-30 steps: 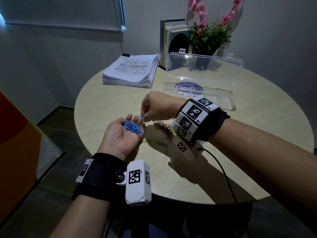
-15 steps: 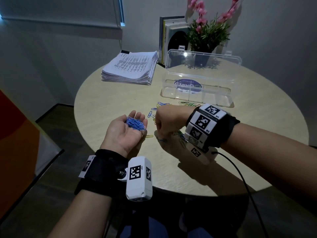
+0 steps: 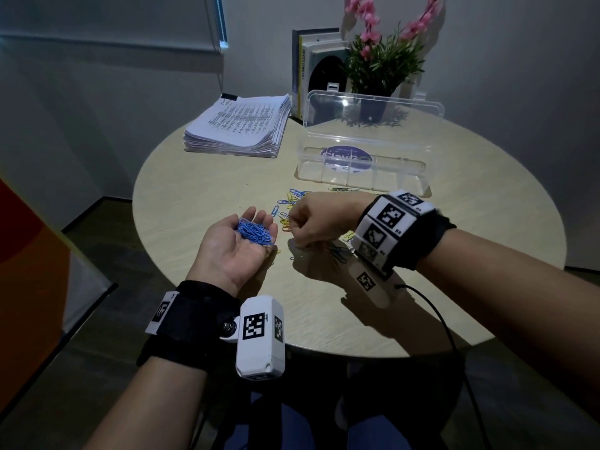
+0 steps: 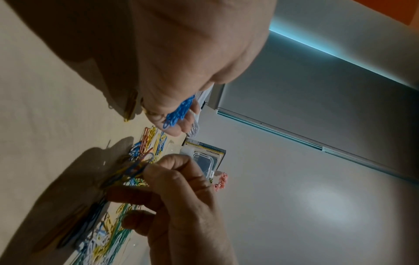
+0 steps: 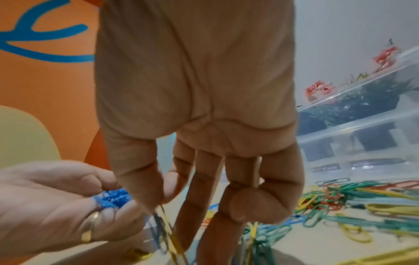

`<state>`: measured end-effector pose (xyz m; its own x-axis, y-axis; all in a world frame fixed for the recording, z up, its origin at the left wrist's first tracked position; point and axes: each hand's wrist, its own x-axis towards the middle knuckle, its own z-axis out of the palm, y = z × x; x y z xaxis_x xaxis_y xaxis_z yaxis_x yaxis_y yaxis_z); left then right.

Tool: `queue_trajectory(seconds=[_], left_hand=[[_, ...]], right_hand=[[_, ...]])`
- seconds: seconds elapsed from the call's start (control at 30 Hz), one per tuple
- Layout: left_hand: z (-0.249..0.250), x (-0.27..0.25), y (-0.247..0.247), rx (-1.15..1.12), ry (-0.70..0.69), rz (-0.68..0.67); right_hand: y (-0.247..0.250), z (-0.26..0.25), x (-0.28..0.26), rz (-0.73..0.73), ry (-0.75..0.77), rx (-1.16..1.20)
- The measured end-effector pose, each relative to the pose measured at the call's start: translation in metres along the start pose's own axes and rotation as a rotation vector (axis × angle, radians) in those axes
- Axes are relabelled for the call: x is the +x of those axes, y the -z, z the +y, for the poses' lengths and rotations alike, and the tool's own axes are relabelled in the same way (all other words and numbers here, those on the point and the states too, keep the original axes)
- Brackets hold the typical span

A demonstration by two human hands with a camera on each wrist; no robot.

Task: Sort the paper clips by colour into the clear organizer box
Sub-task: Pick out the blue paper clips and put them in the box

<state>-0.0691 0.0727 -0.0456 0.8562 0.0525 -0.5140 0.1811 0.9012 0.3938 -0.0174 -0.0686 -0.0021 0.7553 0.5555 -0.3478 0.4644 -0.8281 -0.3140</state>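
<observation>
Nearest, left hand (image 3: 238, 245) is cupping blue clips (image 3: 255, 231) palm-up; right hand (image 3: 316, 219) is pinching clips from the mixed pile (image 5: 340, 202) on the bench (image 3: 194, 196). Better shaking off any tangled non-blue ones, since the clear organizer box (image 3: 363, 172) is sitting open beyond.

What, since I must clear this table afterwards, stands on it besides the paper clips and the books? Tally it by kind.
Stack of printed papers: 1
Clear organizer box, lid open: 1
Potted plant with pink flowers: 1
Total: 3
</observation>
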Motion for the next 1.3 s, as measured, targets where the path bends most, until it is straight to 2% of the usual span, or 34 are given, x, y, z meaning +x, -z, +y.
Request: queue_trajectory(seconds=[0.3,0.53,0.9,0.97,1.07,1.13,1.3], left_hand=[[-0.01,-0.003,-0.006,0.016,0.012,0.0],[-0.013,-0.001,-0.007,0.021,0.006,-0.003],[-0.012,-0.004,-0.009,0.016,0.008,-0.01],[-0.012,-0.005,-0.01,0.016,0.012,-0.013],[-0.014,-0.004,-0.009,0.021,0.022,-0.019],[-0.017,-0.003,-0.008,0.026,0.033,-0.021],[-0.026,-0.002,-0.012,0.037,0.066,-0.033]], right_hand=[[-0.003,0.011,-0.008,0.107,0.038,0.03],[-0.003,0.024,-0.011,0.149,0.017,-0.04],[-0.023,0.006,-0.004,-0.032,0.038,-0.127],[-0.017,0.01,-0.007,-0.016,0.023,-0.113],[0.002,0.024,-0.015,0.104,-0.022,-0.052],[0.012,0.036,-0.019,0.135,-0.059,-0.082],[0.01,0.056,-0.029,0.066,-0.083,-0.155]])
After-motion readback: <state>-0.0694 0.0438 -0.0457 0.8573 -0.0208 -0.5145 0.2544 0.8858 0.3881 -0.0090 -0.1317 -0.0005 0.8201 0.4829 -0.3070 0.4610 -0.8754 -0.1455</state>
